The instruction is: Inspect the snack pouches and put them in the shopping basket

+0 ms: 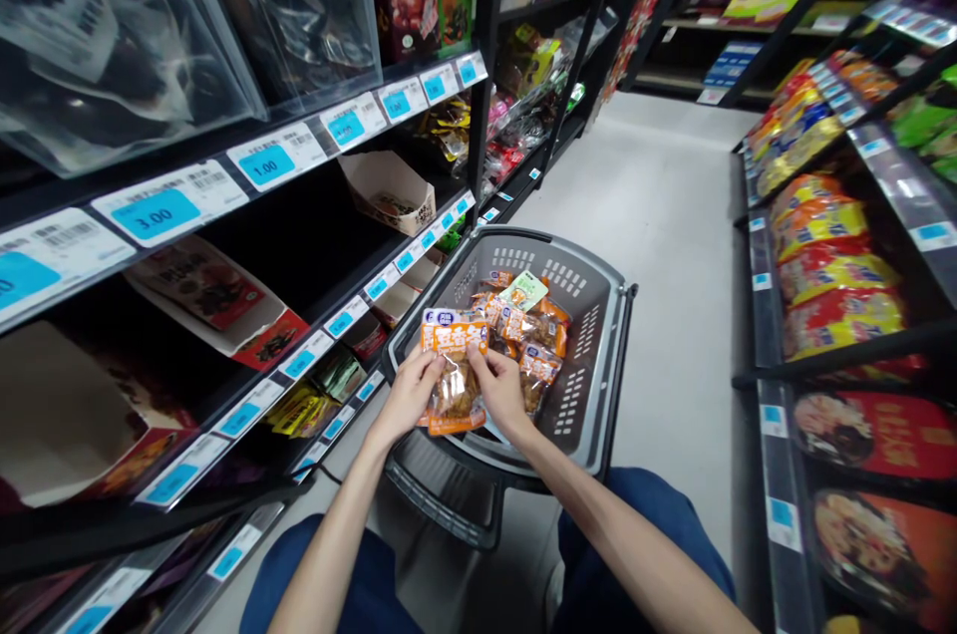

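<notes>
Both my hands hold one orange-and-clear snack packet (453, 393) upright above the near side of a grey shopping basket (579, 275). My left hand (410, 395) pinches the packet's left edge, thumb on its front. At its right edge, my right hand (499, 393) grips it the same way. Inside the basket lie several similar orange snack packets (539, 367), along with a pale green packet (525, 291) on top. The packet in my hands hides part of the basket's near left side.
Shelves with blue price tags (154, 210) run along my left, bearing clear plastic bins (306, 6) and open cardboard boxes (393, 193). On the right, a rack holds red-and-yellow bags (837, 270) and red tubs (874, 435). The grey floor (658, 185) runs between them.
</notes>
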`<state>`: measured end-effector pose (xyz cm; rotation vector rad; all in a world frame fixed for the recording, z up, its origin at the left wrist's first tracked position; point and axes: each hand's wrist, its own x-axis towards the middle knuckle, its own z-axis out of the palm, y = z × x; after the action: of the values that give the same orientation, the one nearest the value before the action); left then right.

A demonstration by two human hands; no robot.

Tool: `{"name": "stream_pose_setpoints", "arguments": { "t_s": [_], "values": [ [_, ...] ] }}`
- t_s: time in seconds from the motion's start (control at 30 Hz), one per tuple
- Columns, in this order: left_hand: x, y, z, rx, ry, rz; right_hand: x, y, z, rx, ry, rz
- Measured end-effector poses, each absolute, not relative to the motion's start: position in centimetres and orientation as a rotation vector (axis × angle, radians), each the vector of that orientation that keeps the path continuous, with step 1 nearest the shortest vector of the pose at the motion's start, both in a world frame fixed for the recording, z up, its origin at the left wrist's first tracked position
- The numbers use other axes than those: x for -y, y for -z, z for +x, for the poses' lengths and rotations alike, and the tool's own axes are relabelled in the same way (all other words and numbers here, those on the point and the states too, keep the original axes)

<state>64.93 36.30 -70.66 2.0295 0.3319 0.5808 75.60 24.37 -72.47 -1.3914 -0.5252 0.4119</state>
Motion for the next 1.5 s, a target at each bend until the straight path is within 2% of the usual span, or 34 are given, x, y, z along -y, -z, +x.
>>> {"name": "stream_pose_setpoints", "arguments": {
  "t_s": [0.8,1.03,1.27,1.4,1.5],
  "values": [
    [-36.3,70.8,65.0,-0.349,-0.59,2.027,-24.5,72.7,75.8,0.498,-0.414,-1.382],
    [-35.9,70.7,64.9,-0.339,-0.603,2.088,-24.3,72.0,74.5,0.321,-1.018,-0.945],
    [-33.2,70.1,63.5,-0.339,-0.62,2.384,-23.0,71.6,73.9,0.16,-1.001,-0.987],
    [-32.7,71.3,61.7,-0.748,-0.77,2.371,-22.4,72.0,75.4,0.101,-0.981,-1.173],
    [-32.8,72.7,61.3,-1.017,-0.681,2.213,-21.5,72.6,77.5,0.257,-0.999,-1.379]
  ]
}}
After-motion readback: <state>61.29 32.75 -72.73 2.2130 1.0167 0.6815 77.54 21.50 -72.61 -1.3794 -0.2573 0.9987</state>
